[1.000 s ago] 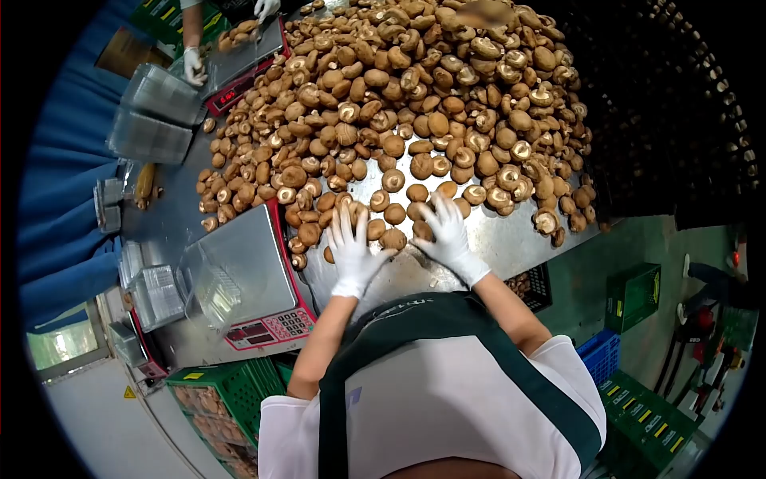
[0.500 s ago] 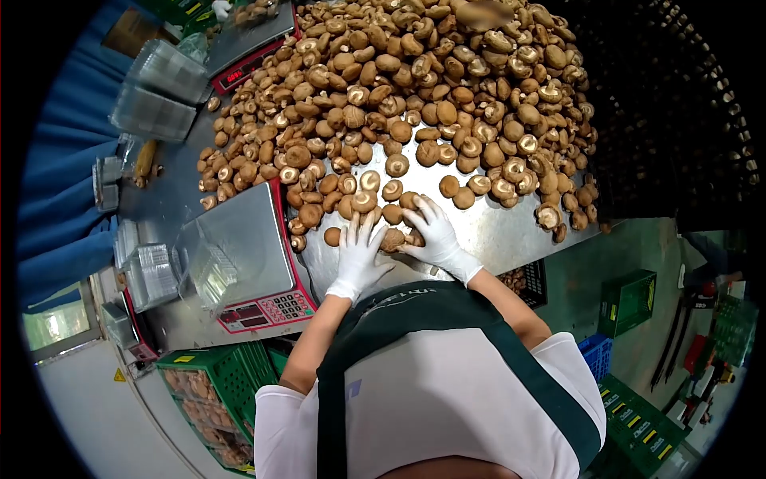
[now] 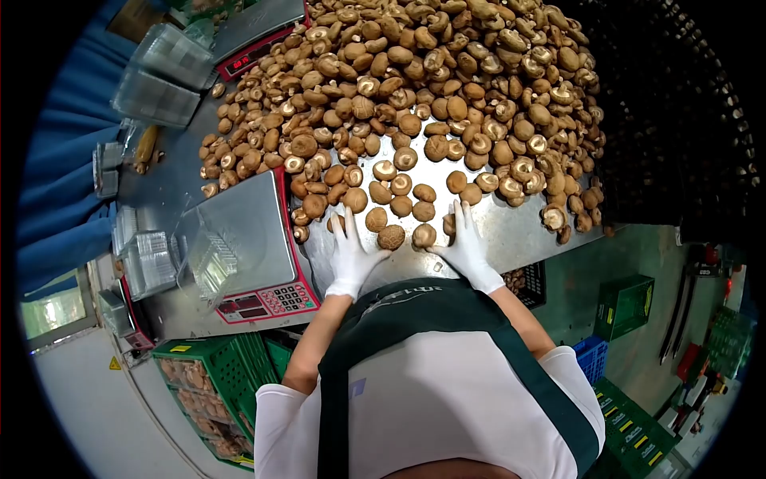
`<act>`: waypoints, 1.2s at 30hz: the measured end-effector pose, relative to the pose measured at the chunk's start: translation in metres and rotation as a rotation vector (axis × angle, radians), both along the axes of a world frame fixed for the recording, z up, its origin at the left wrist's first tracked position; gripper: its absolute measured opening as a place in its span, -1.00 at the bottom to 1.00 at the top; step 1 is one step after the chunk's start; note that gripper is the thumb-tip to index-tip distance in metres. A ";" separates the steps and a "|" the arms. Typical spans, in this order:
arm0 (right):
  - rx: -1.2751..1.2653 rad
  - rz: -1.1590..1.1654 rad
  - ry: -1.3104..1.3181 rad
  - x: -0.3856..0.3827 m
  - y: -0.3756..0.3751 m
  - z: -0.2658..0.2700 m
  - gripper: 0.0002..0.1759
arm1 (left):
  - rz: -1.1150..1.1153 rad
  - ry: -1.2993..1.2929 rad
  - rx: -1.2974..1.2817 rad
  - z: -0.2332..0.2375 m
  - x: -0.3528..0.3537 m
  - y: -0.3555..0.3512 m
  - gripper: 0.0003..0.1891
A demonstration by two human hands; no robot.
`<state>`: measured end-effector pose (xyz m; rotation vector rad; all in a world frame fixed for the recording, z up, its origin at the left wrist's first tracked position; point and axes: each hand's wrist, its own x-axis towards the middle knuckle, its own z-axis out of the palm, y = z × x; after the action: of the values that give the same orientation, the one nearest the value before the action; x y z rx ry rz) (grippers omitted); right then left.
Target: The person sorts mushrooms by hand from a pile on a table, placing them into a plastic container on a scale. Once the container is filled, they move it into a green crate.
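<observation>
From the head camera, a person in a white shirt and a dark green apron (image 3: 447,319) stands close against a shiny steel worktop (image 3: 519,235). Both hands wear white gloves.

The left hand (image 3: 349,255) lies palm down on the worktop with its fingers spread wide, holding nothing. It sits just right of the near corner of a flat grey weighing scale with a red base (image 3: 239,231). The right hand (image 3: 465,243) is spread the same way, flat and empty, with its fingertips pointing up toward the pile.

Between the two hands lie a round brown mushroom (image 3: 391,237) and a second brown mushroom (image 3: 424,235), side by side on bare metal. The first is just beside the left thumb and the second just beside the right thumb. Whether either one touches a glove I cannot tell. A few more loose ones lie just beyond them.

Farther back, a great heap of brown mushrooms (image 3: 447,88) covers most of the worktop.

On the scale's plate lies a clear plastic punnet (image 3: 206,267), near its left edge. A second scale of the same kind (image 3: 259,28) stands at the far side, with a stack of clear plastic trays (image 3: 155,80) to its left. Under the worktop on the left stand green plastic crates (image 3: 211,383) with mushrooms in them.
</observation>
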<state>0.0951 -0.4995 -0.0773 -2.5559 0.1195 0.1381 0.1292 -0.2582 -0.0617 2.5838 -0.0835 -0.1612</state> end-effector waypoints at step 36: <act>0.869 0.258 0.148 0.101 0.032 0.002 0.16 | -0.236 0.202 -0.690 -0.015 0.080 -0.005 0.21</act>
<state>0.1960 -0.4670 -0.0756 -1.6807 -0.1824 0.3836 0.2090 -0.2630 -0.0769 1.8546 -0.3108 -0.4018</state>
